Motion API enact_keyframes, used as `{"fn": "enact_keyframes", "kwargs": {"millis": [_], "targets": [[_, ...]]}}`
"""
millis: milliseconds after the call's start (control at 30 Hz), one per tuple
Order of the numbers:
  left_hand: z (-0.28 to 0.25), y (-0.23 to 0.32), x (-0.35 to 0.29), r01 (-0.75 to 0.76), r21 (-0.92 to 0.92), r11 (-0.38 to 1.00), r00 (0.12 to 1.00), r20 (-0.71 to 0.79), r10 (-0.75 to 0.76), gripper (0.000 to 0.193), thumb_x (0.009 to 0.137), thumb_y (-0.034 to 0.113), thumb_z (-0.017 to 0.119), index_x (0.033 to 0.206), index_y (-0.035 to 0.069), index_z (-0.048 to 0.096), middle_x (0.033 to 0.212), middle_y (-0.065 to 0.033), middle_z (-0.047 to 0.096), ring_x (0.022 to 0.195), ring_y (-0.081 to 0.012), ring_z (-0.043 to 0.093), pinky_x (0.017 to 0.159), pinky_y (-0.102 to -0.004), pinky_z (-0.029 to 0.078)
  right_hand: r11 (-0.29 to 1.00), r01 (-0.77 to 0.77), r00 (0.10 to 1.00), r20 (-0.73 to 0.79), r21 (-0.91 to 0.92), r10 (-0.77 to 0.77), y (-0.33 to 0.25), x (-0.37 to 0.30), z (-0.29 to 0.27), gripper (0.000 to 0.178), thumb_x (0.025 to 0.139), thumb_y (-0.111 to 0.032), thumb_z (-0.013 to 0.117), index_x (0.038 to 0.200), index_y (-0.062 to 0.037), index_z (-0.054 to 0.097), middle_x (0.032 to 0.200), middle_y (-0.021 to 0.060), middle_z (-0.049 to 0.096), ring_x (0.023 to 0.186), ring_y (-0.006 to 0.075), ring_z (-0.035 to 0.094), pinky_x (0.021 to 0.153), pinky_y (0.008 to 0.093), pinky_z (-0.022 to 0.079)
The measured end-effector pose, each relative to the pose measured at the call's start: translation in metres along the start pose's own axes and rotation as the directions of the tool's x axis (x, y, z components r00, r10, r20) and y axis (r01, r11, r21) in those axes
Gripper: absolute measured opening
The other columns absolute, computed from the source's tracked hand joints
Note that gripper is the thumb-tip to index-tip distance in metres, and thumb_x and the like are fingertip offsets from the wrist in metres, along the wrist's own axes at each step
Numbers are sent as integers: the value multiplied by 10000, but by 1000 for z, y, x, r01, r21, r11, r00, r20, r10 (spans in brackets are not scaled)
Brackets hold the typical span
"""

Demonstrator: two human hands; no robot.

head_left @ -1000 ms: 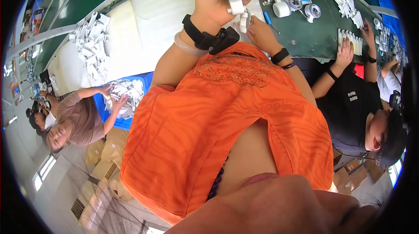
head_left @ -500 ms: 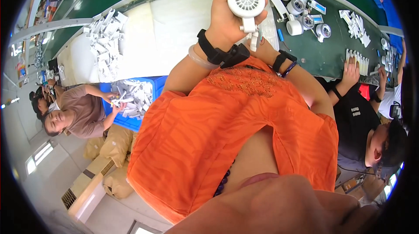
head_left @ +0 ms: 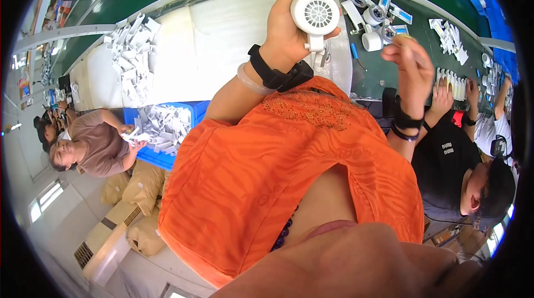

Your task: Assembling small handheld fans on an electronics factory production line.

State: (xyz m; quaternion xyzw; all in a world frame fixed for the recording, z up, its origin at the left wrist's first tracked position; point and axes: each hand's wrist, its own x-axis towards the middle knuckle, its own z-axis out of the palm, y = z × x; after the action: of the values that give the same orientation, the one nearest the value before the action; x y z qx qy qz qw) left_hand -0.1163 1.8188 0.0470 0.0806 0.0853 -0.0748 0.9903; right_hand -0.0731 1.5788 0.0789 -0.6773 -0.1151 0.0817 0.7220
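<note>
My left hand point(head_left: 282, 30) is closed around a small white fan point(head_left: 316, 13). Its round slotted grille faces up, and a short hinged neck hangs below the head. A yellow cover wraps one fingertip of this hand. My right hand point(head_left: 410, 64) is raised over the green bench at the right, its fingers loosely bent and somewhat apart. I see nothing held in it. Close beyond its fingertips lies a group of white fan housings point(head_left: 371, 41), some with round open fronts and handles with blue strips.
White plastic parts lie piled point(head_left: 133, 56) on the pale mat point(head_left: 222, 25). A blue bin point(head_left: 198, 110) of similar parts stands at the left, where a co-worker point(head_left: 100, 142) handles pieces. Another co-worker's hand point(head_left: 443, 97) touches a row of white parts at right. A blue cylinder point(head_left: 354, 50) with wires lies nearby.
My right hand has left the fan's lower end and moved right, up over the green bench. My left hand keeps the fan, which has shifted slightly down.
</note>
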Motion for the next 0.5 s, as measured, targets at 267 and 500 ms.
{"fn": "enact_keyframes", "kwargs": {"millis": [267, 500], "targets": [[6, -7, 4, 11, 53, 999, 1000, -3, -11, 345, 922, 393, 437, 1005, 83, 565, 1024, -136, 601, 977, -327, 601, 672, -483, 575, 937, 324, 886, 306, 131, -349, -55, -21, 15, 306, 919, -244, 521, 866, 49, 592, 801, 143, 557, 561, 157, 550, 588, 282, 465], [9, -12, 1, -46, 196, 979, 998, -42, 55, 356, 916, 406, 430, 984, 80, 556, 992, -137, 614, 935, -322, 615, 649, -459, 573, 903, 428, 845, 369, -32, -387, -50, -15, 30, 266, 900, -167, 507, 733, 22, 590, 646, 82, 578, 581, 165, 505, 549, 271, 406]]}}
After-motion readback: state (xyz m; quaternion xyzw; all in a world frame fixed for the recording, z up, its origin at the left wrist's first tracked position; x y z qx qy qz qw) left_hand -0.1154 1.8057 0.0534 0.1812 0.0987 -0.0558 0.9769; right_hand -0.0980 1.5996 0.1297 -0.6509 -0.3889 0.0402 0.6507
